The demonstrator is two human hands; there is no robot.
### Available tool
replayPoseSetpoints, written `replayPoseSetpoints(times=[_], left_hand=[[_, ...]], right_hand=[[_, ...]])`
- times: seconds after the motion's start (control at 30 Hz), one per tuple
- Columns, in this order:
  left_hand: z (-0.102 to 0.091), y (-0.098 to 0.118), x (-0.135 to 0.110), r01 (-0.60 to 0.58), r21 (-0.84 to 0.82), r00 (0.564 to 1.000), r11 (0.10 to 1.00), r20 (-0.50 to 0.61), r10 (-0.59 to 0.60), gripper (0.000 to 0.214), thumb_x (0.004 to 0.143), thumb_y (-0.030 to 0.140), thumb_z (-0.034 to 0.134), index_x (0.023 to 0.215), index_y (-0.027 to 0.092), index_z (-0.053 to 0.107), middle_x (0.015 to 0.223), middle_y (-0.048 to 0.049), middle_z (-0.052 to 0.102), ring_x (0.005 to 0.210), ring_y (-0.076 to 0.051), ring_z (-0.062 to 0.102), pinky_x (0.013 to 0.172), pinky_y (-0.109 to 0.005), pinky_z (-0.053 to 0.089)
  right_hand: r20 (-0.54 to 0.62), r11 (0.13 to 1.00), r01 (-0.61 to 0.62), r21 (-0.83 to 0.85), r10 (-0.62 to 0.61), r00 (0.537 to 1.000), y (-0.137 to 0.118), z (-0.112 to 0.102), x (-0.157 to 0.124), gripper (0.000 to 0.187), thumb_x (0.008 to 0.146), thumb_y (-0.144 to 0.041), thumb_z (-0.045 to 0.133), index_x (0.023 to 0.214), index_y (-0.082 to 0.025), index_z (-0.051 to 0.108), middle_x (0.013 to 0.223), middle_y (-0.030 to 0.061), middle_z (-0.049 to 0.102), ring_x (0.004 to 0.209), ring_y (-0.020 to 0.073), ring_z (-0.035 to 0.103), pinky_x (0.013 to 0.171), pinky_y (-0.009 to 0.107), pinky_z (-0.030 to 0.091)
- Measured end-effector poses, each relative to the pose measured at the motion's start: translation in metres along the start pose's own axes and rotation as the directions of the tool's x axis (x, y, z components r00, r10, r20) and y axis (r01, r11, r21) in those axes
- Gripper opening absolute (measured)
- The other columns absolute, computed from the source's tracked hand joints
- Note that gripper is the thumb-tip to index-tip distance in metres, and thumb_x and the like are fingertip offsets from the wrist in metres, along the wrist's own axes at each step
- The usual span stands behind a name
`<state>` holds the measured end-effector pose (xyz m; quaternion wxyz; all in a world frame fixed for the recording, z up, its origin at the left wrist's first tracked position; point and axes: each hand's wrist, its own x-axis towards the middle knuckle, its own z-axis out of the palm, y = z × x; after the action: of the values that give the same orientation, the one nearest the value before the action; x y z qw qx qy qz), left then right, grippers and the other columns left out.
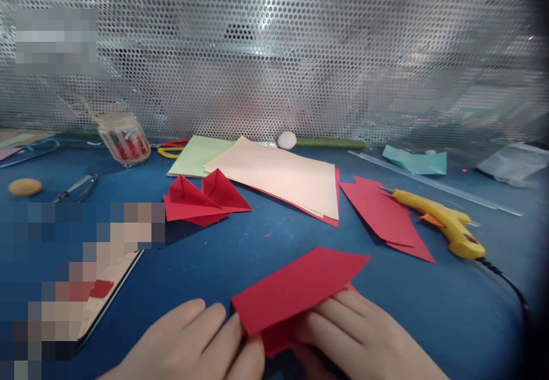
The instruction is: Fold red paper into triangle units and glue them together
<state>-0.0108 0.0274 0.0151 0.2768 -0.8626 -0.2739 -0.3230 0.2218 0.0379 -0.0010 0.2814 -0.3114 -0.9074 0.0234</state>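
A folded piece of red paper [300,288] is held low over the blue table, close to the front. My left hand [201,340] pinches its lower left corner between thumb and index finger. From the right, my right hand [360,334] grips the paper with the fingers tucked under the folded flap, so the fingertips are hidden. Beyond my hands, two folded red paper shapes [206,200] with raised points stand on the table. More red paper sheets [388,214] lie to the right, under the tip of a yellow glue gun [441,220].
A stack of cream and green paper [274,174] lies farther back. At the left are a phone [115,282], partly blurred out, and a glass jar [124,139]. A white ball [287,140] sits near the perforated metal screen [274,54]. The glue gun's cord [506,282] trails right.
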Motion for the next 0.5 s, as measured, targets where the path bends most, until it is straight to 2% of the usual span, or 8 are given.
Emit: replayPoseSetpoints(times=[0.1,0.17,0.3,0.43,0.5], left_hand=[[0.0,-0.003,0.002,0.05,-0.005,0.998,0.999,-0.04,-0.05,0.045,0.109,0.006,0.024,0.09,0.022,0.062,0.064,0.0061,0.068,0.052,-0.014,0.061,0.054,-0.031,0.042],[-0.001,-0.005,0.002,0.082,-0.027,0.997,0.996,0.01,-0.082,0.046,0.11,0.009,0.022,0.092,0.022,0.062,0.067,0.0065,0.07,0.057,-0.013,0.063,0.056,-0.03,0.044],[-0.005,-0.01,0.0,0.068,-0.049,0.99,0.997,0.131,-0.061,0.05,0.111,0.007,0.022,0.091,0.023,0.065,0.076,0.0079,0.076,0.073,-0.014,0.068,0.066,-0.027,0.049],[-0.005,-0.007,-0.001,0.062,-0.027,0.995,0.998,0.083,-0.06,0.053,0.108,0.004,0.025,0.086,0.025,0.069,0.082,0.0048,0.076,0.078,-0.018,0.063,0.064,-0.03,0.048],[-0.003,-0.002,-0.003,0.095,-0.028,0.989,0.995,0.116,-0.092,0.055,0.105,0.003,0.027,0.081,0.026,0.07,0.086,0.0026,0.075,0.079,-0.019,0.061,0.068,-0.029,0.049]], right_hand=[[0.086,0.975,-0.15,0.164,0.137,0.987,-0.001,-0.01,0.003,0.021,0.088,-0.005,0.05,0.085,-0.024,0.059,0.084,0.0018,0.071,0.076,0.015,0.068,0.07,0.022,0.055],[0.134,0.954,-0.209,0.215,0.183,0.974,-0.001,-0.014,0.007,0.019,0.086,-0.006,0.051,0.083,-0.024,0.056,0.083,0.0015,0.069,0.074,0.0141,0.067,0.065,0.02,0.054],[0.186,0.91,-0.326,0.254,0.285,0.94,-0.001,-0.013,0.014,0.023,0.095,-0.016,0.052,0.074,-0.023,0.051,0.071,-0.0017,0.063,0.061,0.0117,0.058,0.056,0.019,0.047],[0.233,0.873,-0.425,0.24,0.374,0.898,0.0,-0.008,0.019,0.036,0.102,-0.025,0.046,0.066,-0.022,0.044,0.062,-0.002,0.057,0.054,0.012,0.051,0.051,0.022,0.04],[0.244,0.865,-0.448,0.226,0.395,0.886,-0.001,-0.007,0.021,0.036,0.1,-0.023,0.045,0.064,-0.022,0.041,0.063,-0.001,0.056,0.056,0.0127,0.052,0.051,0.022,0.039]])
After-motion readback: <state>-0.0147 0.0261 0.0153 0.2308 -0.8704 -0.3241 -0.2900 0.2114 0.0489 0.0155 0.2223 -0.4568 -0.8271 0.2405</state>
